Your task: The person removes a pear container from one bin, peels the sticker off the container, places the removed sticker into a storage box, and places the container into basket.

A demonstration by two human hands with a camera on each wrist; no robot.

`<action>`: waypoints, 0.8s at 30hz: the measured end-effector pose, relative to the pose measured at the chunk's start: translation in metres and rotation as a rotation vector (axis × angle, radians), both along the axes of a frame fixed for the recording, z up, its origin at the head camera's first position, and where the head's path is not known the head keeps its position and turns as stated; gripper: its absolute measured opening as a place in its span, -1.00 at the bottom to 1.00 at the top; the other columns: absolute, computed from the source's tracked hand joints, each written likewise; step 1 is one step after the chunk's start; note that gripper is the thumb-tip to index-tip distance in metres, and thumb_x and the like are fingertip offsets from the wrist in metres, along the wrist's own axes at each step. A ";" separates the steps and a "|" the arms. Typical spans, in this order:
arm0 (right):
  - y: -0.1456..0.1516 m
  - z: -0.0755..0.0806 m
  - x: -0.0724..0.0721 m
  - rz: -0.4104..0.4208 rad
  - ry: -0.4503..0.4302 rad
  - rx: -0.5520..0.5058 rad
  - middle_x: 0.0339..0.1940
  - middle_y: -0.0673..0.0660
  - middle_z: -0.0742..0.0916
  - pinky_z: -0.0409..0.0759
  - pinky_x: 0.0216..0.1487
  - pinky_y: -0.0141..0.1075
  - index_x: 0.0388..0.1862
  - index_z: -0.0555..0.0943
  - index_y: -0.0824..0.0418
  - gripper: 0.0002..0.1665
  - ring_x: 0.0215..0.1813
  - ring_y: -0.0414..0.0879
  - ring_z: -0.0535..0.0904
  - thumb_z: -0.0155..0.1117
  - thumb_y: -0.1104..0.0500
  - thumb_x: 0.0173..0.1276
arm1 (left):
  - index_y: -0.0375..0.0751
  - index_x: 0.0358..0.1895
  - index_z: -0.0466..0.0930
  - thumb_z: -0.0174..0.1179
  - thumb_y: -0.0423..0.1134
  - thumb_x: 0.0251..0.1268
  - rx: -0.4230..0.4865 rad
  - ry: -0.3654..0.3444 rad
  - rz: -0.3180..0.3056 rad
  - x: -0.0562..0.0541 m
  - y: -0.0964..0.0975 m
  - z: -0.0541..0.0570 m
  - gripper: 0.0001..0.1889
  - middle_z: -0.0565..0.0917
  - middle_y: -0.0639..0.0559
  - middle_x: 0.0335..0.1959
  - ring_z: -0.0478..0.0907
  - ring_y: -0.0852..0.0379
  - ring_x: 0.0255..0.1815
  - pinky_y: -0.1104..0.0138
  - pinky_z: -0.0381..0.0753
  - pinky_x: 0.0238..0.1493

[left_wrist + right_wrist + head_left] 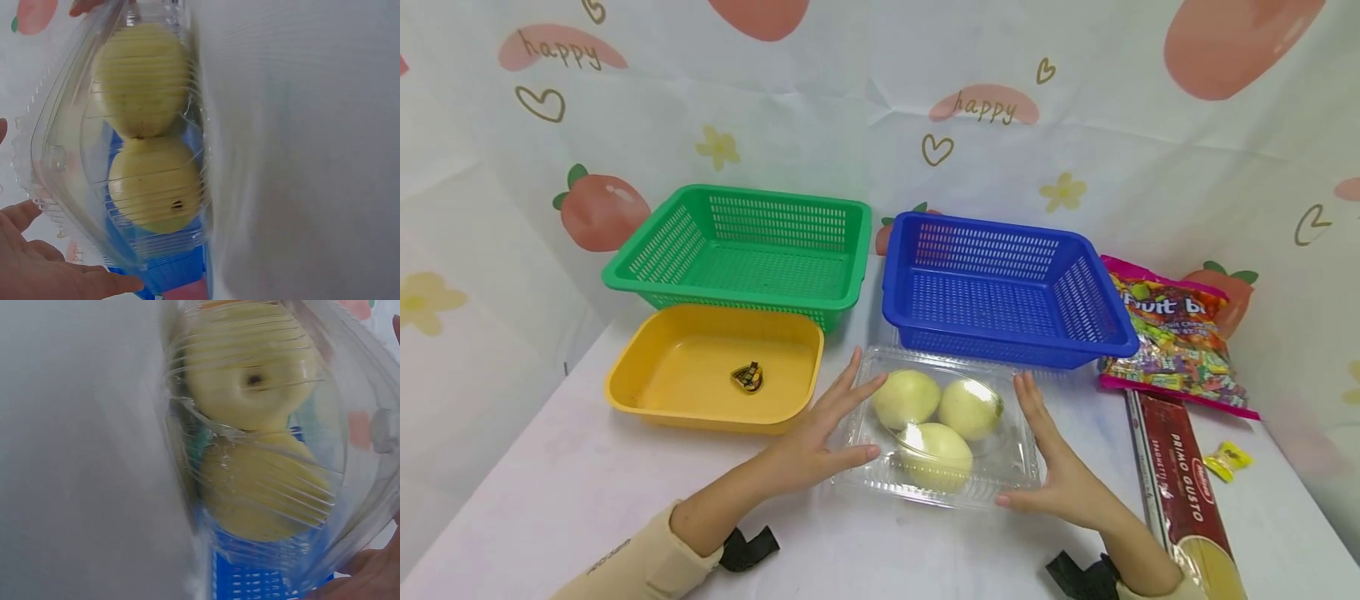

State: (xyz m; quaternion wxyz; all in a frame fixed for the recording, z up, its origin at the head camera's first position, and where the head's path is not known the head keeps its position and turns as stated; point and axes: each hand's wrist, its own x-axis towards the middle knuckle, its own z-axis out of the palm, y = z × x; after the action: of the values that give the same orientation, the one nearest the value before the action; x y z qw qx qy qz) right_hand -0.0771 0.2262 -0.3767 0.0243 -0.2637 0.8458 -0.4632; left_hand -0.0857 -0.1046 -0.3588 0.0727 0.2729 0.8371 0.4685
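Observation:
A clear plastic clamshell box (1000,471) sits on the table with its lid down, holding three round pale yellow fruits (936,457). At the box's left side is my left hand (812,442), its fingers spread and fairly straight over that edge. On the opposite side, my right hand (1063,483) has its fingers and thumb apart along the right edge. In the left wrist view, ribbed plastic covers two of the fruits (153,184). A dark blossom end shows on one fruit (253,375) in the right wrist view.
Behind the box stand a green basket (737,300) and a blue basket (1000,342). A yellow tray (662,400) at left holds a small black-and-gold item (748,377). To the right lie a candy bag (1172,342), a spaghetti pack (1187,492) and a yellow wrapped candy (1227,460).

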 end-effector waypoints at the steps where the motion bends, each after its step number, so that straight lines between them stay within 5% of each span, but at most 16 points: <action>1: 0.000 -0.001 0.000 -0.002 0.002 -0.005 0.54 0.04 -0.31 -0.24 0.00 0.62 0.52 -0.26 0.10 0.48 0.50 -0.27 -0.47 0.55 0.26 -0.21 | 0.25 0.46 0.00 0.23 -0.05 0.20 0.003 -0.008 0.000 0.000 0.000 -0.001 -0.21 -0.43 0.21 0.51 -0.34 -0.14 0.53 -0.37 -0.10 0.29; 9: -0.001 -0.008 -0.002 0.003 -0.054 -0.068 0.52 -0.04 -0.38 -0.30 0.00 0.62 0.52 -0.09 0.09 0.36 0.48 -0.20 -0.52 0.53 0.31 -0.20 | 0.36 0.43 0.01 0.27 0.00 0.13 0.003 -0.099 0.044 0.000 0.002 -0.006 -0.18 -0.42 0.25 0.51 -0.39 -0.15 0.53 -0.36 -0.15 0.31; 16: 0.000 -0.012 -0.003 0.043 -0.088 -0.104 0.49 -0.08 -0.44 -0.33 -0.03 0.63 0.49 0.03 0.14 0.29 0.45 0.26 -0.60 0.53 0.34 -0.22 | 0.36 0.43 0.01 0.35 -0.02 0.03 0.049 -0.154 0.052 -0.001 0.004 -0.015 -0.10 -0.43 0.25 0.50 -0.34 -0.11 0.53 -0.31 -0.11 0.34; 24: -0.001 -0.016 -0.003 0.037 -0.065 -0.115 0.50 -0.06 -0.43 -0.32 -0.04 0.64 0.47 0.06 0.16 0.27 0.48 0.06 -0.59 0.53 0.32 -0.23 | 0.24 0.44 0.02 0.45 -0.09 -0.11 0.106 -0.148 0.036 0.000 0.010 -0.024 0.00 -0.51 0.23 0.49 -0.42 -0.11 0.52 -0.31 -0.13 0.34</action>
State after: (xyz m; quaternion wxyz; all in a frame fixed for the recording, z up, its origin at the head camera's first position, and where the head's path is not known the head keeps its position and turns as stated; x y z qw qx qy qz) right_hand -0.0799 0.2247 -0.3927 0.0452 -0.2652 0.8113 -0.5190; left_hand -0.0861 -0.0949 -0.3828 0.1113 0.2260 0.8084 0.5321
